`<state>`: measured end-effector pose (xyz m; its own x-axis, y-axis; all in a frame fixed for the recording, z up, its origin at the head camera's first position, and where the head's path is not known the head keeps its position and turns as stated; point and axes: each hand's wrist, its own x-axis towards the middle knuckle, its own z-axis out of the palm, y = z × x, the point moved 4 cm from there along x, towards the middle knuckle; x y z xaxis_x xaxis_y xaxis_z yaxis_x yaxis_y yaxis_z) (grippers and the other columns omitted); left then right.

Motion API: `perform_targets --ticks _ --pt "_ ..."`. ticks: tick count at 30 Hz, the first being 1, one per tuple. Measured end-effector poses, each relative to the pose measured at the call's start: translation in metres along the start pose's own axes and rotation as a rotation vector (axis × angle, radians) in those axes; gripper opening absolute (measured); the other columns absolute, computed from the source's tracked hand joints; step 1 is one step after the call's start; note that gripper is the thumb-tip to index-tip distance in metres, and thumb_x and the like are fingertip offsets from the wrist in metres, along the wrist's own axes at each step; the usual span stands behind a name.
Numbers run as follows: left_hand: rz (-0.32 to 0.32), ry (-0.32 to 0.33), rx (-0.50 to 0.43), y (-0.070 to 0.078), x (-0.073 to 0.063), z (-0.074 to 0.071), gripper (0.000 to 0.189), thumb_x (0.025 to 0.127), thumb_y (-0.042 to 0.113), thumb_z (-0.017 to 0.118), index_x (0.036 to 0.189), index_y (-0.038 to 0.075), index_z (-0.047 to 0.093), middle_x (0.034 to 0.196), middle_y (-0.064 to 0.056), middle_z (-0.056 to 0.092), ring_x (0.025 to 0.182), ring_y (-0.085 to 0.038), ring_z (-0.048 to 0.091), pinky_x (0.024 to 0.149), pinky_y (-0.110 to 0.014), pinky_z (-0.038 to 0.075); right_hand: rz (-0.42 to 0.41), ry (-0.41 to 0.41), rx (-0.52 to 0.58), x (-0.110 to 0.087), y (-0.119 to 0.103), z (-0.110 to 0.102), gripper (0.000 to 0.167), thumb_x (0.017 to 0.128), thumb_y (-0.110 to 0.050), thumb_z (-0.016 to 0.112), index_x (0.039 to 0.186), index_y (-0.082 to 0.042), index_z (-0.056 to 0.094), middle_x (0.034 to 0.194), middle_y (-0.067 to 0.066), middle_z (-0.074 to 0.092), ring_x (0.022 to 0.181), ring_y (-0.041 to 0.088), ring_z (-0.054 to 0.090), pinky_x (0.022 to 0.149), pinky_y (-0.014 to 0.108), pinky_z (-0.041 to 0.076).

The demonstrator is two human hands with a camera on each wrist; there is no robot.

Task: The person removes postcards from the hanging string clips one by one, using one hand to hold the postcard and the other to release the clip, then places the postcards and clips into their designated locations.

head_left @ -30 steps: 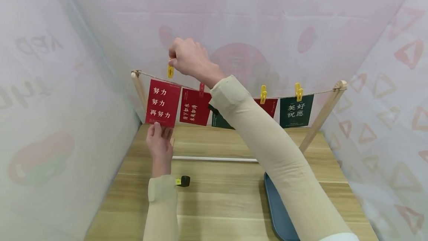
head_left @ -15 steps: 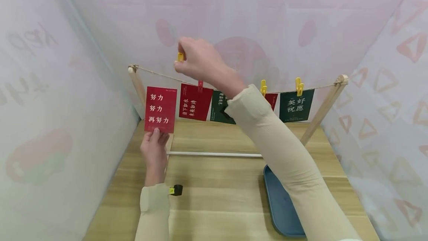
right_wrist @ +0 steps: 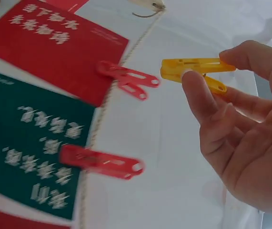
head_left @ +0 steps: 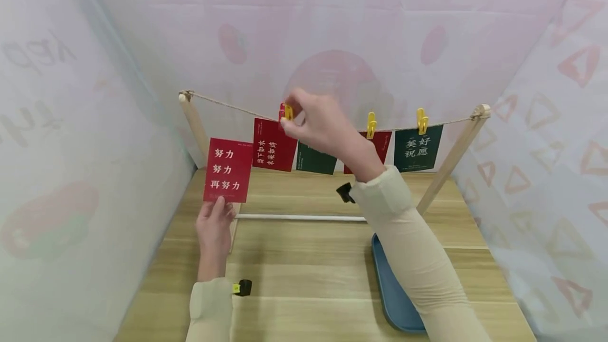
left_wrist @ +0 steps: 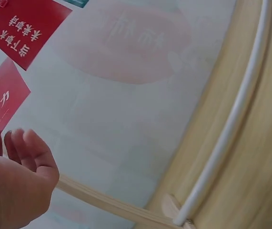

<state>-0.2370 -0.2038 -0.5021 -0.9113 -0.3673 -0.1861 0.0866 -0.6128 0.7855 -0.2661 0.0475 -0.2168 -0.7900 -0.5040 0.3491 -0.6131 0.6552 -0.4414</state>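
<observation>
My left hand [head_left: 215, 226] pinches the bottom edge of a red card [head_left: 228, 170] with white characters, held upright below the left part of the twine line [head_left: 223, 103]. In the right wrist view, my right hand [right_wrist: 250, 119] grips a yellow clothespin [right_wrist: 188, 67] between thumb and fingers, apart from the line. Close by, a red clothespin [right_wrist: 126, 78] fastens another red card [right_wrist: 55, 47] to the twine. A second red clothespin [right_wrist: 102, 161] holds a green card [right_wrist: 31, 143] beside it.
Wooden posts [head_left: 195, 123] [head_left: 451, 162] carry the twine at both ends. Yellow clothespins [head_left: 371, 124] [head_left: 422, 121] hold more cards at the right. A white rod [head_left: 299, 217] spans the frame's base; a blue tray [head_left: 396, 294] lies on the wooden table, partly behind my right arm.
My right hand has moved right and down with the yellow clothespin, away from the left end of the line. My left hand has lowered the red card away from the twine.
</observation>
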Motion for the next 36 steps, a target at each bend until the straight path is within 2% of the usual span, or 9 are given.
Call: perform_targets --ticks 4,7,12,16,22,27,30,33,36 --pt "-0.029 0.015 -0.007 -0.011 -0.005 -0.013 0.021 0.092 0.021 0.067 0.111 0.012 0.063 0.087 0.001 0.065 0.079 -0.012 0.061 0.07 -0.024 0.053 -0.002 -0.068 -0.005 -0.02 0.017 0.02 0.03 0.095 -0.024 0.064 0.118 -0.006 0.059 0.098 0.004 0.067 0.074 0.015 0.059 0.066 0.025 0.051" --pt "-0.035 0.026 0.02 -0.019 -0.009 -0.023 0.024 0.091 0.023 0.068 0.112 0.012 0.062 0.085 0.001 0.067 0.079 -0.012 0.064 0.071 -0.024 0.054 0.037 -0.108 0.006 -0.034 0.034 0.035 0.033 0.095 -0.024 0.064 0.122 -0.006 0.059 0.097 0.004 0.067 0.072 0.016 0.058 0.067 0.027 0.05" --pt "-0.051 0.058 0.08 -0.028 -0.015 -0.039 0.031 0.091 0.025 0.068 0.119 0.012 0.06 0.091 0.003 0.067 0.082 -0.012 0.066 0.071 -0.023 0.055 0.16 -0.149 0.025 -0.061 0.074 0.061 0.034 0.094 -0.025 0.065 0.122 -0.006 0.061 0.098 0.006 0.068 0.077 0.017 0.06 0.073 0.03 0.053" --pt "-0.075 0.069 0.166 -0.031 -0.02 -0.056 0.039 0.092 0.027 0.067 0.127 0.017 0.054 0.097 0.006 0.067 0.087 -0.01 0.066 0.074 -0.022 0.055 0.279 -0.185 0.041 -0.084 0.111 0.082 0.034 0.093 -0.025 0.066 0.121 -0.007 0.061 0.105 0.009 0.068 0.086 0.02 0.062 0.078 0.033 0.056" --pt "-0.131 0.006 0.311 -0.038 -0.028 -0.077 0.039 0.094 0.028 0.065 0.129 0.017 0.052 0.098 0.01 0.07 0.089 -0.005 0.067 0.08 -0.022 0.055 0.426 -0.23 0.069 -0.125 0.163 0.109 0.037 0.092 -0.023 0.066 0.124 -0.005 0.059 0.113 0.015 0.067 0.095 0.025 0.064 0.082 0.038 0.056" --pt "-0.147 -0.03 0.439 -0.047 -0.036 -0.091 0.041 0.096 0.031 0.063 0.129 0.01 0.054 0.103 0.003 0.072 0.092 -0.007 0.068 0.084 -0.025 0.056 0.522 -0.254 0.117 -0.164 0.205 0.133 0.037 0.093 -0.02 0.065 0.124 -0.002 0.057 0.11 0.018 0.065 0.078 0.018 0.066 0.069 0.033 0.056" --pt "-0.168 -0.036 0.504 -0.053 -0.042 -0.097 0.044 0.096 0.035 0.062 0.13 0.008 0.055 0.105 0.0 0.073 0.095 -0.01 0.068 0.087 -0.027 0.056 0.566 -0.247 0.148 -0.185 0.224 0.14 0.038 0.093 -0.019 0.064 0.125 0.001 0.056 0.107 0.019 0.065 0.07 0.017 0.065 0.064 0.032 0.055" --pt "-0.197 -0.057 0.524 -0.06 -0.047 -0.103 0.045 0.097 0.036 0.059 0.131 0.006 0.054 0.1 0.002 0.073 0.094 -0.011 0.068 0.086 -0.026 0.056 0.617 -0.243 0.13 -0.207 0.241 0.143 0.038 0.093 -0.019 0.063 0.124 0.002 0.056 0.101 0.016 0.065 0.07 0.016 0.061 0.063 0.031 0.051" --pt "-0.225 -0.087 0.538 -0.066 -0.053 -0.109 0.045 0.1 0.035 0.055 0.132 0.002 0.053 0.094 0.005 0.073 0.091 -0.011 0.068 0.084 -0.026 0.056 0.657 -0.253 0.09 -0.228 0.256 0.147 0.036 0.093 -0.017 0.062 0.122 0.004 0.057 0.087 0.012 0.064 0.065 0.017 0.057 0.058 0.03 0.047"
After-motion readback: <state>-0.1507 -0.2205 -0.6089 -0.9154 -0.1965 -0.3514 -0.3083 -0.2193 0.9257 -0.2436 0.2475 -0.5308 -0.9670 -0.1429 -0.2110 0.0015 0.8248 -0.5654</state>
